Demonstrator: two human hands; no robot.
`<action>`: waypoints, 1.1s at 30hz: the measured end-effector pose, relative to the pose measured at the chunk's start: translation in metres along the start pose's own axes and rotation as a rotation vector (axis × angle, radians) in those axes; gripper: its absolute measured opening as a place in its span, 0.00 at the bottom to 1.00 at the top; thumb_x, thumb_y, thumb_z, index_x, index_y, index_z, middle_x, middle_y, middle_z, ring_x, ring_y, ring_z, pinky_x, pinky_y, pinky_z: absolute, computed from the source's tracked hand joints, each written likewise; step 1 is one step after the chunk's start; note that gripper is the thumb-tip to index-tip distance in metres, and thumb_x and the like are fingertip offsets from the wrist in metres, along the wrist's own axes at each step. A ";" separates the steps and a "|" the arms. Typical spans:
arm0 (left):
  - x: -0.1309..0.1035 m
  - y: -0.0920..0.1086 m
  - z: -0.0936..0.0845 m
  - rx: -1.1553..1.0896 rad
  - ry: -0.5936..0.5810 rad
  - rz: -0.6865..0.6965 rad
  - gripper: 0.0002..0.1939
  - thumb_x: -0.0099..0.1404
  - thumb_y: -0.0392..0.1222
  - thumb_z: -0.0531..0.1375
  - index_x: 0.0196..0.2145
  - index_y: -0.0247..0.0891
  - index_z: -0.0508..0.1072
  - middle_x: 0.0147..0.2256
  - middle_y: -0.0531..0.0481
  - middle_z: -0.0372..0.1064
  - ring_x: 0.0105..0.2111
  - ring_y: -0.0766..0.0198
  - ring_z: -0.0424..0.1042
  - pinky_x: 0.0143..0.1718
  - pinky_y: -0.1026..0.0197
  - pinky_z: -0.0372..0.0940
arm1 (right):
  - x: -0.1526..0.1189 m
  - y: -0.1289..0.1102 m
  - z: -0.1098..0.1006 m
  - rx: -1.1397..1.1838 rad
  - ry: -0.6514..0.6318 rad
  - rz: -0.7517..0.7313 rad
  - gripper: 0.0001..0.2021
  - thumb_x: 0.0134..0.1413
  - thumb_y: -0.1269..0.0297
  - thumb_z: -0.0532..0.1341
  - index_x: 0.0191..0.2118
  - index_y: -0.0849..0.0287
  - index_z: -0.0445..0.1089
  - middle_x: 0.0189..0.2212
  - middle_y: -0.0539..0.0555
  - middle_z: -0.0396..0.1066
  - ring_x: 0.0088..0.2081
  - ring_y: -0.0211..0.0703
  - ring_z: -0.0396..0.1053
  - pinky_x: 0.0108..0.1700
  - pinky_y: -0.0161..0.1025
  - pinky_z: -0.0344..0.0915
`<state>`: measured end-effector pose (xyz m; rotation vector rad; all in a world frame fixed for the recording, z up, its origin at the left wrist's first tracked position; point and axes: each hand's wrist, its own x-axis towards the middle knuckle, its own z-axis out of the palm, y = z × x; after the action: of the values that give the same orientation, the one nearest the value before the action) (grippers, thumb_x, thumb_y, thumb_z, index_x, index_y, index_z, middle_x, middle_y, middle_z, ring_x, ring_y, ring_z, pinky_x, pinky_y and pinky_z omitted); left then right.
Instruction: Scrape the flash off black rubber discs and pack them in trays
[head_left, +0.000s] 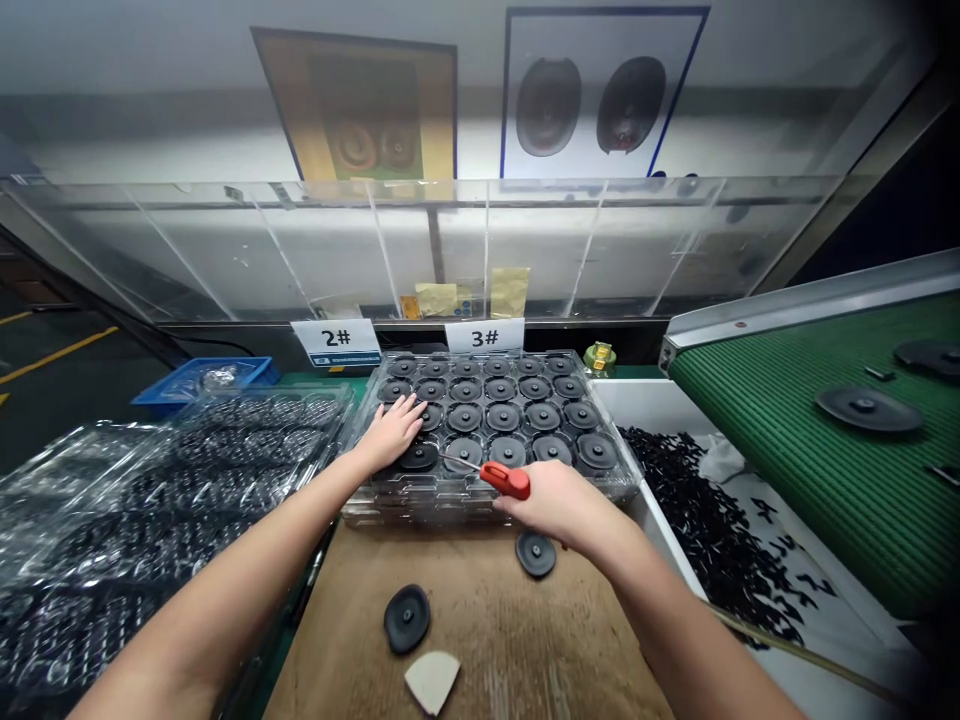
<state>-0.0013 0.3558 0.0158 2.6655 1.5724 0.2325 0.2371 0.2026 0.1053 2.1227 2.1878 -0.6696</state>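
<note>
My left hand point(395, 431) lies with fingers spread on the left side of a clear plastic tray point(487, 485) filled with rows of round black parts. In my right hand point(551, 495) is a red-handled tool point(506, 479), its thin metal tip reaching left over the tray's front row. Close to that tip, just below my left hand, sits a black disc point(418, 456). Two loose black parts rest on the brown board, one point(535, 553) below my right hand and another point(407, 618) farther left. A pale wedge-shaped piece point(433, 682) lies near the front.
Clear trays point(187, 470) are stacked at left, with a blue bin point(206, 380) behind. On the right, a white container point(667, 400) holds small black pieces beside a green conveyor point(795, 400) carrying black parts. A clear partitioned rack point(315, 260) spans the back.
</note>
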 end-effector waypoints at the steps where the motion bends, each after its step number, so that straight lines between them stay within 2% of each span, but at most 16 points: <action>1: -0.002 0.000 0.001 -0.001 -0.006 -0.004 0.22 0.63 0.45 0.54 0.54 0.40 0.58 0.57 0.42 0.52 0.55 0.50 0.56 0.53 0.39 0.52 | 0.001 -0.001 0.001 0.004 0.004 -0.005 0.15 0.47 0.50 0.55 0.30 0.55 0.72 0.28 0.53 0.73 0.31 0.46 0.71 0.28 0.34 0.58; 9: 0.000 0.007 0.003 -0.003 0.002 0.020 0.22 0.63 0.45 0.54 0.54 0.40 0.59 0.57 0.42 0.52 0.55 0.50 0.56 0.53 0.39 0.52 | 0.004 -0.006 0.002 0.029 0.034 -0.004 0.16 0.47 0.49 0.55 0.29 0.55 0.72 0.27 0.52 0.73 0.29 0.44 0.71 0.26 0.33 0.56; 18: -0.002 0.008 0.005 0.016 0.054 0.008 0.21 0.63 0.44 0.54 0.53 0.39 0.60 0.56 0.42 0.54 0.54 0.51 0.58 0.52 0.40 0.54 | 0.033 -0.010 -0.014 0.008 0.051 0.076 0.17 0.49 0.48 0.54 0.32 0.55 0.72 0.29 0.54 0.74 0.33 0.48 0.72 0.29 0.35 0.60; 27: 0.002 0.007 0.001 -0.010 0.047 0.027 0.21 0.63 0.44 0.54 0.53 0.40 0.60 0.58 0.43 0.52 0.55 0.50 0.55 0.54 0.38 0.50 | 0.033 -0.008 -0.008 -0.014 0.016 0.094 0.16 0.49 0.49 0.55 0.33 0.55 0.72 0.31 0.54 0.74 0.35 0.48 0.72 0.32 0.35 0.60; 33: 0.002 0.001 -0.002 -0.013 0.095 0.018 0.15 0.63 0.43 0.54 0.46 0.38 0.66 0.52 0.44 0.61 0.51 0.54 0.61 0.52 0.42 0.55 | 0.034 -0.007 -0.008 0.001 0.020 0.099 0.17 0.48 0.49 0.55 0.32 0.55 0.72 0.30 0.53 0.74 0.34 0.47 0.72 0.29 0.34 0.59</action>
<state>-0.0002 0.3569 0.0182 2.6972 1.5666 0.3742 0.2296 0.2374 0.1039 2.2312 2.0754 -0.6456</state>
